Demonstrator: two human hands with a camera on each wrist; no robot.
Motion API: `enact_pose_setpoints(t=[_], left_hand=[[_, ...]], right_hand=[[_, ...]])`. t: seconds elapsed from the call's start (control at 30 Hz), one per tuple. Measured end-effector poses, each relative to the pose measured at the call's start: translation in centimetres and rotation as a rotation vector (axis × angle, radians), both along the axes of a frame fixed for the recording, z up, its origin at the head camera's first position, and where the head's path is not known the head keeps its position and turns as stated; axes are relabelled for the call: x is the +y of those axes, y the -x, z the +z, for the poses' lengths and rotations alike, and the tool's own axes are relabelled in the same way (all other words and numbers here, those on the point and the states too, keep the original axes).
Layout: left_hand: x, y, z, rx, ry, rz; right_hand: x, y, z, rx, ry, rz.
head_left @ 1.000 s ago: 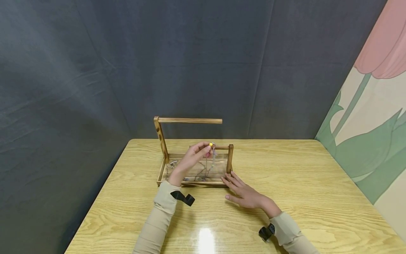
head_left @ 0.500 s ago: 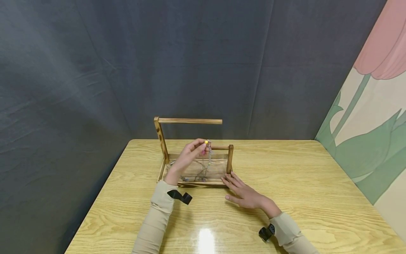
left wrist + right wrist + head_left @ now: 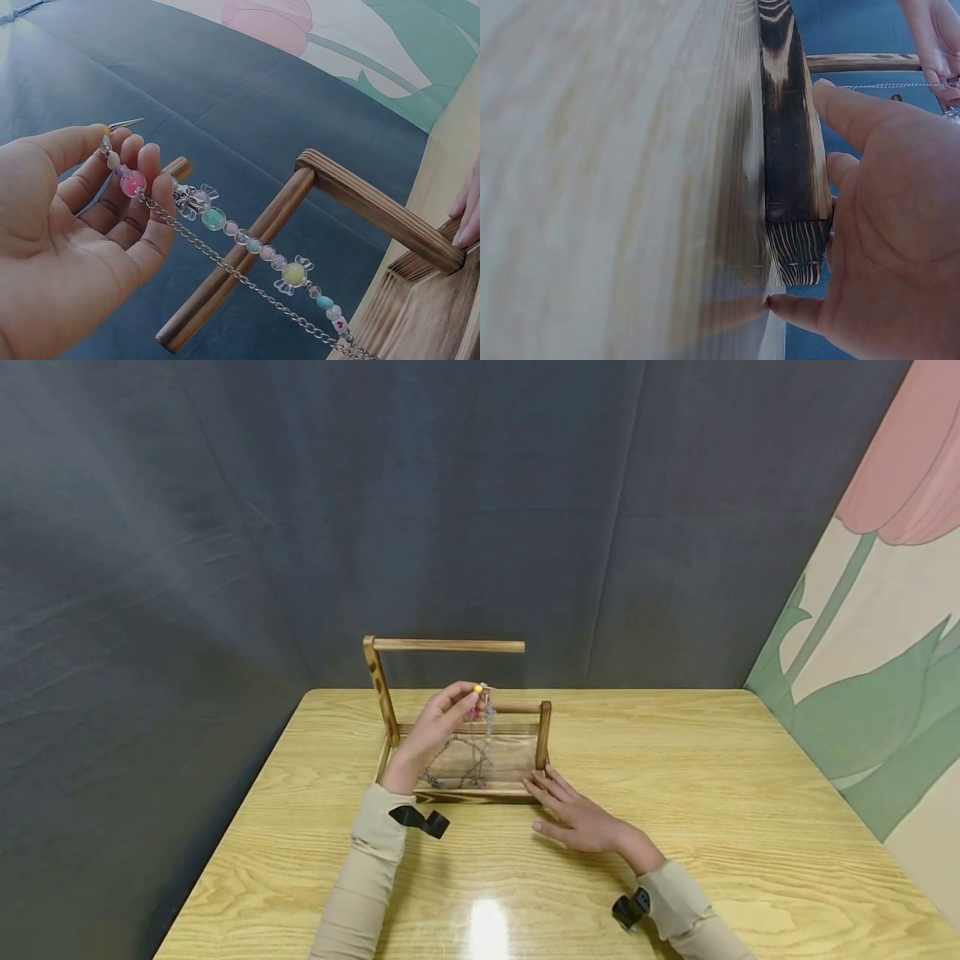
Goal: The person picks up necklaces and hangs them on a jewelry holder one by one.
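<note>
My left hand [image 3: 432, 727] is raised over a wooden jewelry stand [image 3: 450, 645], pinching one end of a beaded chain [image 3: 267, 253] between thumb and index finger. In the left wrist view, pastel beads, candy-shaped beads and a bare metal chain trail from the fingers down toward the stand's tray. A silver pointed tip [image 3: 126, 122] juts out above the pinch. My right hand [image 3: 581, 825] lies at the tray's front right corner, fingers extended and touching the wood by the short right post [image 3: 545, 735]; in the right wrist view its fingers lie along the dark-grained wood [image 3: 795, 150].
The stand has a tall left post [image 3: 381, 689] with an upper bar and a lower bar [image 3: 517, 708] on the right post. More chain [image 3: 431, 779] lies in the tray. A dark curtain [image 3: 450, 510] hangs behind the table [image 3: 675, 760].
My left hand has moved left and slightly up with the pinched chain end, from near the right post toward the middle of the stand. My right hand has stayed at the corner.
</note>
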State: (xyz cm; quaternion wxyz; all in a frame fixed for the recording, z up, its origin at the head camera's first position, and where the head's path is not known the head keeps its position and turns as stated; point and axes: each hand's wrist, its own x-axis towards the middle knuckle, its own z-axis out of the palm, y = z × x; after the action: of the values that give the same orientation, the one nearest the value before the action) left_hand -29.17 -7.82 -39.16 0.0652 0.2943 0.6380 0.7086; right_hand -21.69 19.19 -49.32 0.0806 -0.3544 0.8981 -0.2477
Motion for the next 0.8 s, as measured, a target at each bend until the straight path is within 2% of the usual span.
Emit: enact_pose_setpoints(t=[0.13, 0.43, 0.8], left_hand=[[-0.2, 0.1, 0.1, 0.004, -0.030, 0.000], [-0.8, 0.3, 0.9, 0.038, 0.010, 0.023], [-1.5, 0.4, 1.3, 0.062, -0.012, 0.034]], right_hand=[[0.0, 0.0, 0.1, -0.004, 0.000, -0.002], [0.0, 0.1, 0.1, -0.009, 0.000, 0.006], [0.0, 0.1, 0.0, -0.007, -0.003, 0.006]])
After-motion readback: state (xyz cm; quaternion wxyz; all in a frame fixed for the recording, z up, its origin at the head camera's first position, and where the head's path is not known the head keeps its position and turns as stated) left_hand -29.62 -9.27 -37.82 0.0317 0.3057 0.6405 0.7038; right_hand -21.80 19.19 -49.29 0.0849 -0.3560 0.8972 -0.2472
